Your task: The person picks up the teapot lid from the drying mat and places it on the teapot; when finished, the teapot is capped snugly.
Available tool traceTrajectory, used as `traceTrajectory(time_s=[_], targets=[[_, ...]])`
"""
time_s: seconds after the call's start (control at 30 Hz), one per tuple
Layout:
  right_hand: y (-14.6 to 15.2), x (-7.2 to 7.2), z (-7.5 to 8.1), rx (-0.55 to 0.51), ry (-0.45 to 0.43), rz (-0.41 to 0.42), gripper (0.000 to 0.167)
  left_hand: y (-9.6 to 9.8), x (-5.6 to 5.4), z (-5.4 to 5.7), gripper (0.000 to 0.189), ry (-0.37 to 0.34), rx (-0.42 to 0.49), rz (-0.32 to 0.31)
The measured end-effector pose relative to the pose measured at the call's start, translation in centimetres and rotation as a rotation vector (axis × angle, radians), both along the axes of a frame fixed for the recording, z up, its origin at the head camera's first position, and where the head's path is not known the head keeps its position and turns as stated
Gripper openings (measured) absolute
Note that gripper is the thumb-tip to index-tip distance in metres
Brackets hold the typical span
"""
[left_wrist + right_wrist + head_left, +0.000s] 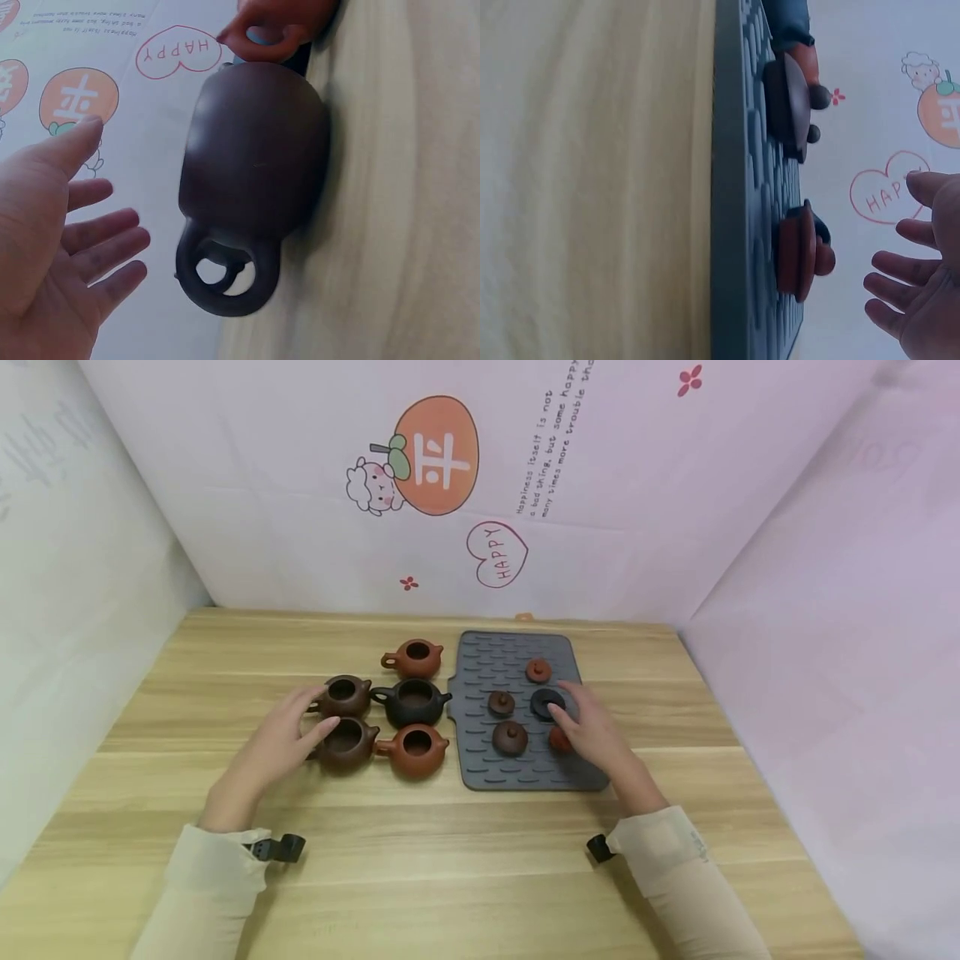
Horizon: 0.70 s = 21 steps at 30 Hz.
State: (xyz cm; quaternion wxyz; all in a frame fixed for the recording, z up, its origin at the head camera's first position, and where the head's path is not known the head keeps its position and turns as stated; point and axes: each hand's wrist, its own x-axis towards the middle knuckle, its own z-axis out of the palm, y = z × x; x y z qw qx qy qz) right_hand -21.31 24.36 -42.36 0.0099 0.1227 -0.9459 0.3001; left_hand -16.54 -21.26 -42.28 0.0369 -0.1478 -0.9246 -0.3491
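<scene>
My left hand (273,739) hovers with its fingers spread beside two dark brown lidless teapots, the nearer (343,758) and the farther (351,702). In the left wrist view, a gap shows between that hand and a brown teapot (255,150) with a round handle. To their right stand a black teapot (415,714), a nearer orange-brown one (417,765) and a farther one (427,668), all with open tops. Over the right part of a grey mat (480,768), my right hand (600,735) is spread above a black lid (542,696) and a red lid (557,741), holding nothing.
Also on the mat lie a large brown lid (510,740), a smaller brown lid (501,703) and a reddish lid (538,672). The wooden table (450,877) is bounded by a printed white back wall (300,543) and white side walls.
</scene>
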Motion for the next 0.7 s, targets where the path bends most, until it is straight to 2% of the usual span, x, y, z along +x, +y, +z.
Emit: traceTrajectory(time_s=[0.27, 0.53, 0.7], targets=[[-1.5, 0.9, -0.5, 0.028, 0.072, 0.054, 0.046, -0.4, 0.6, -0.6, 0.063, -0.06, -0.036, -0.012], [-3.3, 1.5, -1.8, 0.007, 0.045, 0.127, 0.041, -0.5, 1.3, -1.1, 0.075, -0.152, -0.044, -0.002], [-4.1, 1.6, -2.3, 0.022, -0.005, 0.114, 0.037, -0.3, 1.3, -1.6, 0.076, -0.153, -0.041, -0.018]])
